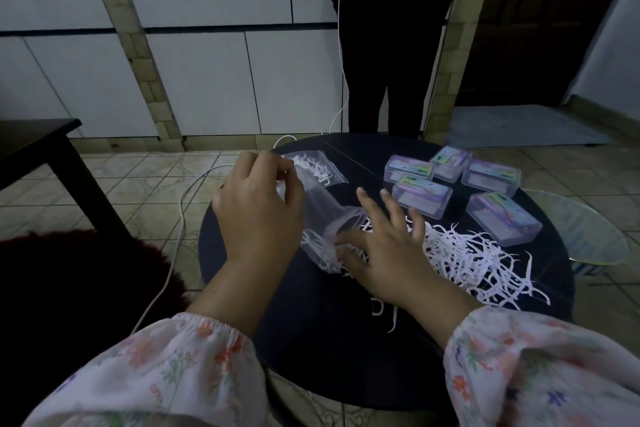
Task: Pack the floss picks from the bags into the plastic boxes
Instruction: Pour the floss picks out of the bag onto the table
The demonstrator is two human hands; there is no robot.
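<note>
White floss picks [464,253] on dark round table [311,340], clear boxes [421,195] w/ rainbow labels, sleeves [540,374] white w/ floral print.

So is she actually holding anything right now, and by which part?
Yes. Her left hand pinches the clear plastic bag by its raised end, tipping it. Her right hand holds nothing; its spread fingers rest on the spilled floss picks.

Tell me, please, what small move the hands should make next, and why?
Probably lift the clear bag a little higher with the left hand while the right hand sweeps out the remaining floss picks: a few still sit at its mouth, and the loose pile already lies beside it.
</note>
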